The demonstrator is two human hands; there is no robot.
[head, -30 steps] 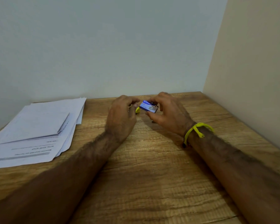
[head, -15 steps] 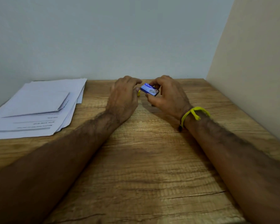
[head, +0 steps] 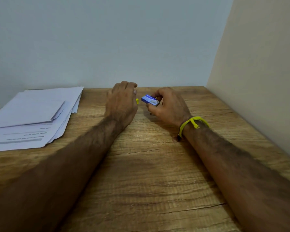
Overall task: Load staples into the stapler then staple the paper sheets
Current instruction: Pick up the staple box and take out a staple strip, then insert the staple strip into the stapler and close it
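Observation:
My right hand (head: 170, 107) pinches a small blue staple box (head: 149, 100) between thumb and fingertips, just above the wooden table (head: 149, 164) near its far edge. My left hand (head: 121, 102) lies knuckles-up a short gap to the left of the box, fingers curled over a yellow stapler (head: 137, 101). Only a small yellow tip of the stapler shows past the hand. A loose stack of white paper sheets (head: 33, 116) lies on the table at the far left.
A grey wall runs along the table's far edge and a beige wall stands close on the right. My right wrist wears a yellow band (head: 193, 123). Both forearms stretch across the bare wood in the foreground.
My hands have drawn slightly apart: the left hand no longer touches the blue box, which stays in my right hand. The papers have not moved.

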